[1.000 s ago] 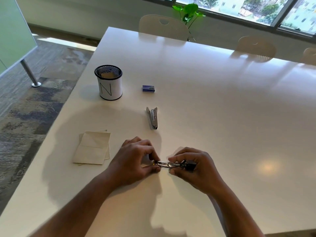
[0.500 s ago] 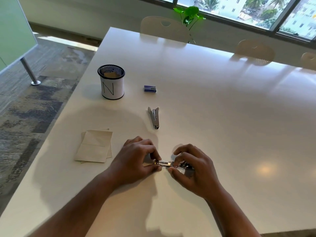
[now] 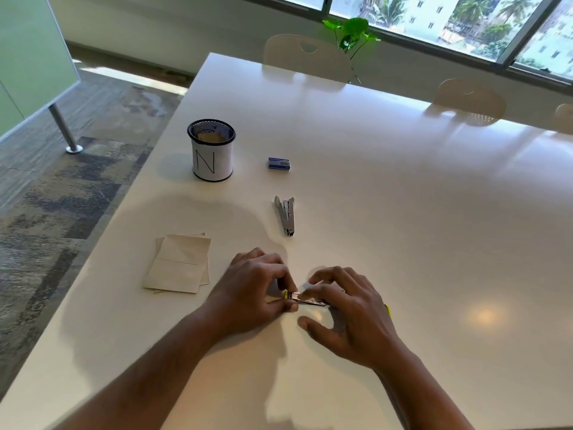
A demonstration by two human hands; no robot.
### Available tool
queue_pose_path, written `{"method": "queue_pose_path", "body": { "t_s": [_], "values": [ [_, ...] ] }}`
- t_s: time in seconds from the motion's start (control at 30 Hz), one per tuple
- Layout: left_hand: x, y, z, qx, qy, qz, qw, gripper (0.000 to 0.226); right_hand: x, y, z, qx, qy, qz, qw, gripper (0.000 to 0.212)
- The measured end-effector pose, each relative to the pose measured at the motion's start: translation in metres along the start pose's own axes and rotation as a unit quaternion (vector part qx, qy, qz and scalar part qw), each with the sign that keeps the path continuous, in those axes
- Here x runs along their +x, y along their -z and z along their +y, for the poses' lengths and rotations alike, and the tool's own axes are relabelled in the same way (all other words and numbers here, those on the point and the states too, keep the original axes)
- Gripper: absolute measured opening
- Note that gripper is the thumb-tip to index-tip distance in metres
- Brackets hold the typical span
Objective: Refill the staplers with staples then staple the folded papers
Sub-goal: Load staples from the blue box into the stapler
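A small metal stapler (image 3: 307,299) with a yellow-green tip lies low over the white table (image 3: 403,212) between my hands. My left hand (image 3: 257,290) pinches its left end between thumb and fingers. My right hand (image 3: 347,311) hovers over its right part with curled fingers touching the top, thumb spread below; most of that end is hidden. A second silver stapler (image 3: 286,215) lies farther back. A small blue staple box (image 3: 279,163) sits beyond it. Folded beige papers (image 3: 179,263) lie stacked to the left.
A black mesh cup (image 3: 212,150) wrapped in white paper marked "N" stands at the back left. The table's left edge runs close to the papers. Chairs (image 3: 307,55) line the far side, with a green plant (image 3: 350,34) behind.
My right hand has shifted from gripping the stapler's right end to resting fingers along its top, thumb now off it. The left hand keeps its pinch.
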State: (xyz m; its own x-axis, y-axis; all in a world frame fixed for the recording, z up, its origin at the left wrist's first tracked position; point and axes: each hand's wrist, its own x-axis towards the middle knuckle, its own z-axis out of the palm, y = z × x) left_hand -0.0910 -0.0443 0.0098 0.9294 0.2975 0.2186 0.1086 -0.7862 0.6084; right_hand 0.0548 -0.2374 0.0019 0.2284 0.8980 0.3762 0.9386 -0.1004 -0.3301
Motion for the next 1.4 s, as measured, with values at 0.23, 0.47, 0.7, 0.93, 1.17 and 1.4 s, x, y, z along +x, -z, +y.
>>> {"method": "queue_pose_path", "body": {
  "t_s": [0.23,0.47,0.7,0.93,1.17,1.4],
  "values": [
    [0.000,0.000,0.000,0.003,-0.003,-0.001,1.000,0.025,0.000,-0.001,0.001,0.024,-0.002,0.002,1.000,0.042],
    [0.000,-0.001,-0.002,0.000,0.002,0.002,1.000,0.028,-0.002,-0.003,0.010,0.190,-0.104,0.130,0.968,0.028],
    [0.000,-0.002,-0.003,0.006,0.000,-0.001,1.000,0.029,0.006,0.000,-0.001,0.115,-0.165,0.085,0.976,0.027],
    [0.000,-0.001,-0.002,0.004,-0.002,-0.001,1.000,0.026,0.018,-0.003,-0.010,0.037,-0.173,0.043,0.983,0.039],
    [-0.001,-0.002,-0.001,0.005,0.001,0.006,1.000,0.026,0.026,0.000,-0.010,0.043,-0.169,-0.021,0.984,0.034],
    [-0.002,-0.002,-0.001,0.011,0.004,0.005,1.000,0.026,0.033,0.001,-0.004,0.067,-0.188,-0.072,0.977,0.032]
  ]
}}
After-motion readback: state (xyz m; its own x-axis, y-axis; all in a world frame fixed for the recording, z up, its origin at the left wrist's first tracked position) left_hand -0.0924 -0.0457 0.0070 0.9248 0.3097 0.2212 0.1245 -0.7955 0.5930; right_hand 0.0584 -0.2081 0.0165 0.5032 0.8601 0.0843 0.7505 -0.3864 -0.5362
